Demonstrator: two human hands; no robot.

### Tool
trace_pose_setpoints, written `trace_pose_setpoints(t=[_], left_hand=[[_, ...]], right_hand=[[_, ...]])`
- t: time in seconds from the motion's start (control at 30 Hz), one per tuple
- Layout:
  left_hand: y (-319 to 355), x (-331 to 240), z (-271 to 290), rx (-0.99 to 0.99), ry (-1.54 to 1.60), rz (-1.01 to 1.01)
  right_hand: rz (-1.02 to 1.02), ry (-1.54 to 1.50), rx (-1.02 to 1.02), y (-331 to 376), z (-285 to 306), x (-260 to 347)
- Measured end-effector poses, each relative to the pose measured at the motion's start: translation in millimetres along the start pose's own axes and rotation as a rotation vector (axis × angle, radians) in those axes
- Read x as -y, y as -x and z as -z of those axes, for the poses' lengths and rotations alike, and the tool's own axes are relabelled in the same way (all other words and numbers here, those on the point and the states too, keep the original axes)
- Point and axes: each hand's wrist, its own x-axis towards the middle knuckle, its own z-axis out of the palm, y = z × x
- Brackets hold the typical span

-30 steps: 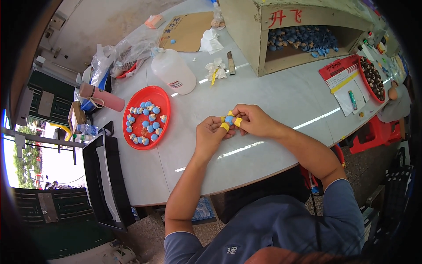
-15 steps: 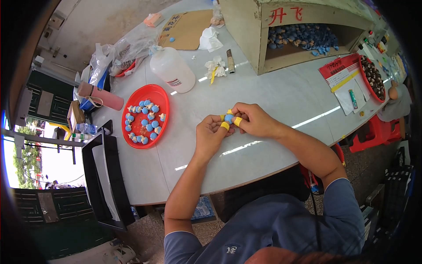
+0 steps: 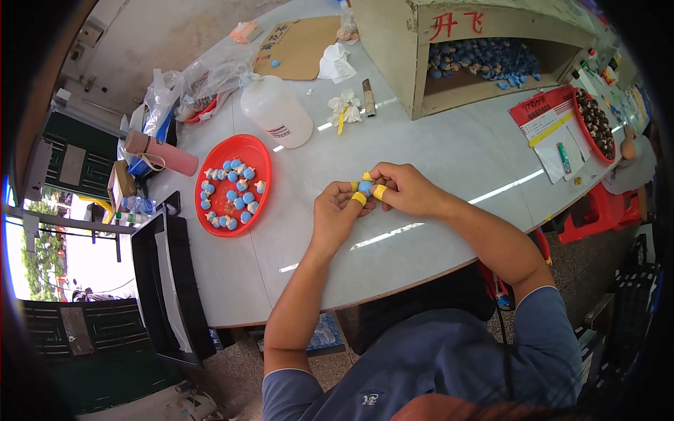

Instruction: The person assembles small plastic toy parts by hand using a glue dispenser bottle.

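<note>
Left hand (image 3: pixel 333 214) + right hand (image 3: pixel 407 191) pinching lil blue piece (image 3: pixel 364 188), right of red tray (image 3: pixel 239 148). White jug (image 3: pixel 277 112) beside tray.

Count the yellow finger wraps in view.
4. Left hand: thumb wrap and index wrap. Right hand: another thumb wrap and another index wrap. All sit close around the small blue piece; more may be hidden underneath.

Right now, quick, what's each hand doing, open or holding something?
Left hand: closed, thumb and finger on the small blue piece.
Right hand: closed, holding the same piece from the other side.
</note>
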Motion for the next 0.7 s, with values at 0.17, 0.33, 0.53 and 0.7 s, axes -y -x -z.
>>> trace_pose_setpoints(t=[0.17,0.33,0.53,0.7], left_hand=[[-0.1,-1.5,0.6,0.012,-0.006,0.016],[-0.3,1.0,2.6,0.035,-0.048,0.01],[-0.9,1.4,0.6,0.018,-0.003,-0.013],[-1.2,0.5,3.3,0.031,-0.025,0.003]], right_hand=[[-0.012,-0.022,0.016,-1.7,1.9,-3.1],[-0.01,0.051,0.021,0.5,1.4,0.7],[-0.001,0.012,0.008,0.0,0.6,-2.5],[0.0,-0.017,0.013,-0.2,0.5,-2.3]])
